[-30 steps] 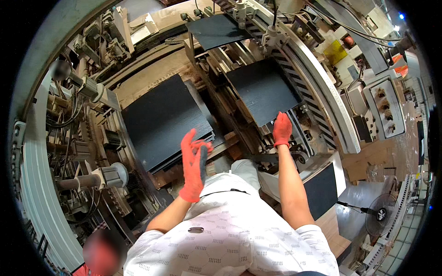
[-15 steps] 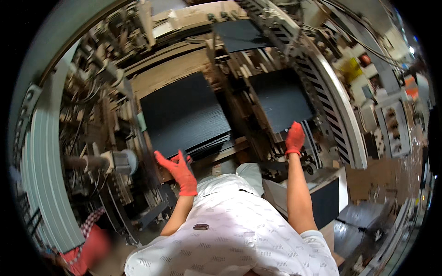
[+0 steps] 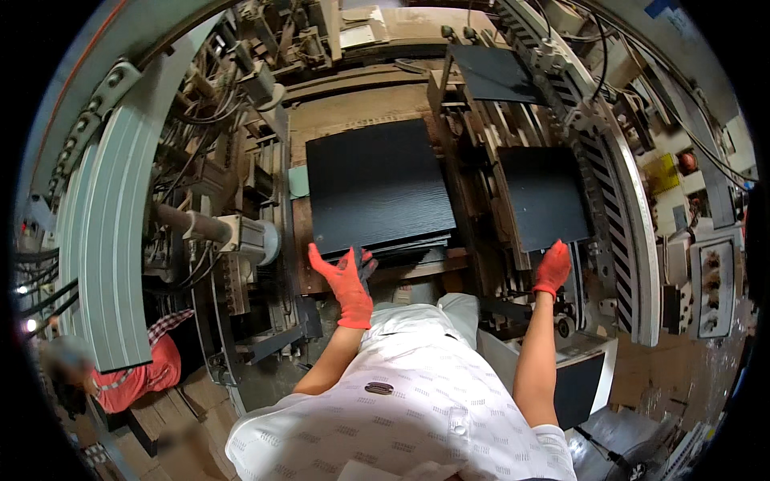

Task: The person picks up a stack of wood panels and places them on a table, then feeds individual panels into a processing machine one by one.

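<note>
A stack of black wood-grained panels (image 3: pixel 381 184) lies on the machine bed in front of me. At its near left corner, my left hand (image 3: pixel 345 280) in a red glove has its fingers spread, with nothing gripped in them. To the right, a single black panel (image 3: pixel 545 196) rests on the rails of the machine. My right hand (image 3: pixel 553 268), gloved in red too, is closed at that panel's near edge; its fingertips are partly hidden. Farther back on the same rails lies another black panel (image 3: pixel 497 74).
A striped guide beam (image 3: pixel 613 208) runs along the right side. On the left stand a grey ribbed housing (image 3: pixel 120 240) and a motor on a shaft (image 3: pixel 249 239). A control box (image 3: pixel 711 289) is at far right. Someone in a red top (image 3: pixel 144 373) is at lower left.
My view has turned, so the panels and machine sit farther right in the picture. The left hand stays spread by the stack's corner, and the right stays at its panel's near edge.
</note>
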A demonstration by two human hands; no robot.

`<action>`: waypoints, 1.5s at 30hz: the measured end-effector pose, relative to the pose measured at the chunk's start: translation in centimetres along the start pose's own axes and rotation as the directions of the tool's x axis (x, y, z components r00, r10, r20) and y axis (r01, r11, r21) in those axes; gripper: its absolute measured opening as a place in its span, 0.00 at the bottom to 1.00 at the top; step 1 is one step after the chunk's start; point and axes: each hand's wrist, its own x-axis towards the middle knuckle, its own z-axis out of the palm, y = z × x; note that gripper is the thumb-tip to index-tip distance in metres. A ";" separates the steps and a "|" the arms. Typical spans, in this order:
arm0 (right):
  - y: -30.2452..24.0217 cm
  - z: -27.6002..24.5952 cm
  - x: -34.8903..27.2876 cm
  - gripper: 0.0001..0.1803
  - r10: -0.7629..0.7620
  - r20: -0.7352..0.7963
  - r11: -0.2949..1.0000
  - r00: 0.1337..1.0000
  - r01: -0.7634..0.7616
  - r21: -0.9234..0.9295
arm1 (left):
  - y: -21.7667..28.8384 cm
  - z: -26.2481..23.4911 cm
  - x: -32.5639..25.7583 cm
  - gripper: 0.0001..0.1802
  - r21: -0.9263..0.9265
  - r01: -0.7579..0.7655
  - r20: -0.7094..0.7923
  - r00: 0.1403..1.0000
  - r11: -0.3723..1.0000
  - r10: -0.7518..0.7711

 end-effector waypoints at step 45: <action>-2.7 -0.9 -2.2 0.12 0.170 -0.396 0.935 0.902 -0.020 0.354 | -1.0 -9.4 -1.1 0.13 0.244 -0.509 0.798 0.589 0.825 0.127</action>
